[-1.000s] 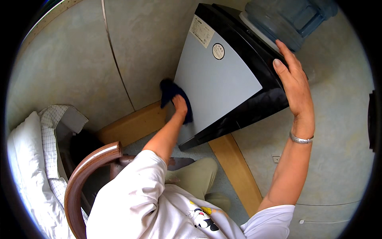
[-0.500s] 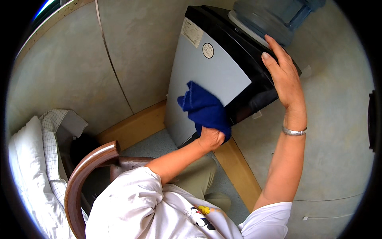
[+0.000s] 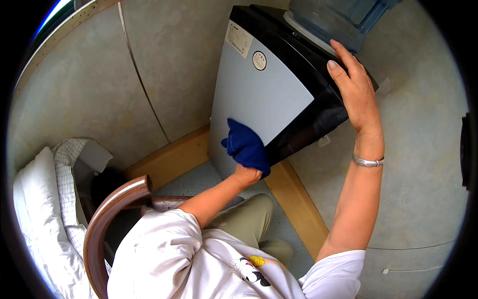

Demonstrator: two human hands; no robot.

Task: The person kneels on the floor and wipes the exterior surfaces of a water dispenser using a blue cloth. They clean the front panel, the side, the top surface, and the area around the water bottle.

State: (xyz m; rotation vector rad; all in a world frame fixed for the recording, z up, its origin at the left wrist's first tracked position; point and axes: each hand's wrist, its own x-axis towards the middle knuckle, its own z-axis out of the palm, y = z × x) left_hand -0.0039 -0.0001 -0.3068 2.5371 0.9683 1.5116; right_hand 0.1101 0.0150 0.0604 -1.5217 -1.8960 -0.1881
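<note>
A water dispenser [image 3: 259, 94] with a grey side panel and black trim stands in the corner. A dark blue cloth [image 3: 245, 147] lies bunched against the lower part of that panel. My left hand [image 3: 248, 174] holds the cloth, its fingers mostly hidden by the fabric. Farther up on the right, my right hand [image 3: 356, 92] rests open on the dispenser's black top edge, fingers stretched toward the bottle. A clear blue water bottle [image 3: 331, 22] sits upside down on the white collar [image 3: 303, 30] at the top.
A curved wooden chair arm [image 3: 97, 219] is at my left, beside a white pillow [image 3: 35, 189] and checked fabric [image 3: 64, 174]. Wooden baseboard [image 3: 298, 209] runs along the tiled wall [image 3: 164, 60]. A thin cable [image 3: 413, 270] shows at lower right.
My left hand and the blue cloth have slid down and slightly left along the panel. My right hand stays at the top edge.
</note>
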